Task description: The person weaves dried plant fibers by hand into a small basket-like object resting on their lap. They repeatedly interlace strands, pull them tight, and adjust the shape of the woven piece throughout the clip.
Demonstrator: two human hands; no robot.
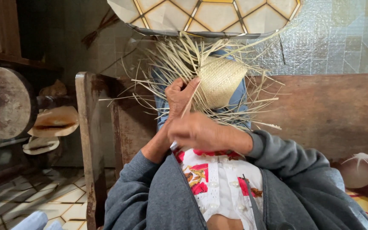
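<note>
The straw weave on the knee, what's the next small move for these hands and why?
Probably pull the strand pinched in the right hand snug toward the body. It runs taut from that hand up to the edge of the straw weave, where the left hand presses the woven part, and many loose strands still fan out unwoven.

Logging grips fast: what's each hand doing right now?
Left hand: closed, pinching straw strands of the woven piece.
Right hand: closed on a strand.

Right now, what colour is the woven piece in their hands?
Pale straw-yellow woven piece, loose strands fanning out; the head view shows it best.
</note>
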